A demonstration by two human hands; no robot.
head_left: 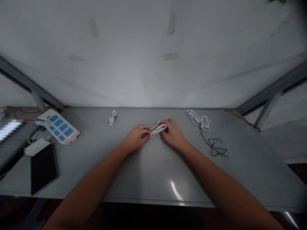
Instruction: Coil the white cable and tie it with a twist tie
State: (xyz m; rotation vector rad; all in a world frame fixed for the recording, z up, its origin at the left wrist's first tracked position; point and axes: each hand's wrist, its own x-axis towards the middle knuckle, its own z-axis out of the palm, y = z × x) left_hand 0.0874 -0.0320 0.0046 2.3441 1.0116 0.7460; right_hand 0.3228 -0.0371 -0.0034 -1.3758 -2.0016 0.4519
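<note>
A white cable (pixel 158 130), folded into a loose coil, lies between my two hands near the middle of the table. My left hand (pixel 137 138) pinches its left end with thumb and fingers. At the coil's right end, my right hand (pixel 173 132) has its fingers closed around the loops. To the left sits a small white cable bundle (pixel 112 118) bound with a dark tie. Several looser white cables (pixel 198 120) lie in a pile on the right. Nearer to me are several thin black ties (pixel 214 147), tangled together.
A white power strip (pixel 62 126) with blue sockets and a lit red light stands at the left. In front of it are a white adapter (pixel 37 147) and a dark tablet (pixel 44 169). A pale wall (pixel 148 64) rises behind the grey table (pixel 153 179).
</note>
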